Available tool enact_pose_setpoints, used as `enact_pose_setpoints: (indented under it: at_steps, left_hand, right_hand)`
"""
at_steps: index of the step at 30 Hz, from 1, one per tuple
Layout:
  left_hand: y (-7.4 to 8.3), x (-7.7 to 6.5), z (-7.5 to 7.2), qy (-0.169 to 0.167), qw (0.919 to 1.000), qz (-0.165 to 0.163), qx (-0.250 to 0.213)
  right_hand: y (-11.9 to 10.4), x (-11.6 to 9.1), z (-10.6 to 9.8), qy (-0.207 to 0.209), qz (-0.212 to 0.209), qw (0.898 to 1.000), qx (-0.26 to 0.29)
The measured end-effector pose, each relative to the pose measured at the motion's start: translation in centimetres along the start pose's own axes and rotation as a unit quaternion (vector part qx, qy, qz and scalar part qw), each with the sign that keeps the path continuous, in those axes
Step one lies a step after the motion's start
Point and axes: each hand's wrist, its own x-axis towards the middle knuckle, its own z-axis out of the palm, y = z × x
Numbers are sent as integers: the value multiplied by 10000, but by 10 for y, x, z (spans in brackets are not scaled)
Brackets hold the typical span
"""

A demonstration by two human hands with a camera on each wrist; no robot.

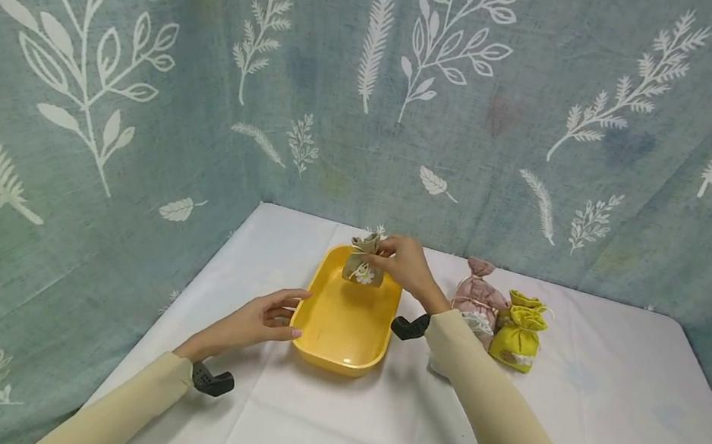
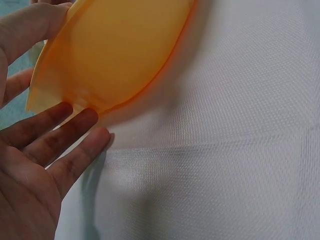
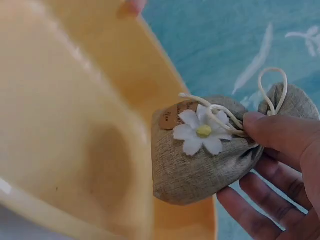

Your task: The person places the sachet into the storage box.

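Observation:
In the head view, my right hand (image 1: 406,264) grips a small grey-beige drawstring pouch (image 1: 363,269) by its gathered neck, over the far end of a yellow tray (image 1: 335,365). The right wrist view shows the pouch's white cloth flower (image 3: 202,131), brown tag and cream cord, with the thumb on the neck and fingers underneath. My left hand (image 1: 269,316) is at the tray's left side, fingers spread and relaxed, fingertips right at the rim. In the left wrist view, several fingers (image 2: 75,130) lie along the tray's outer wall.
Right of the tray stand a dusty-pink pouch (image 1: 479,294) and yellow-green pouches (image 1: 518,340); a whitish item is partly hidden behind the right sleeve (image 1: 493,411). A white cloth covers the table (image 1: 610,413). A leaf-patterned teal curtain (image 1: 322,79) hangs behind and at the left.

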Motion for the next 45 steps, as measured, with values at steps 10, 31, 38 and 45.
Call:
enact_pose_setpoints:
  at_steps: [10, 31, 38, 45]
  left_hand:
    - [4, 5, 3, -91, 9999, 65, 28]
    - [4, 9, 4, -70, 10000, 41, 1]
    - [-2, 1, 6, -46, 10000, -74, -8]
    - [-2, 0, 0, 33, 10000, -22, 46]
  right_hand:
    - [13, 3, 6, 33, 304, 9995, -7]
    - [37, -34, -36, 30, 916, 9937, 638]
    - [43, -77, -64, 0, 1067, 9929, 530]
    - [49, -103, -81, 307, 1061, 9939, -35]
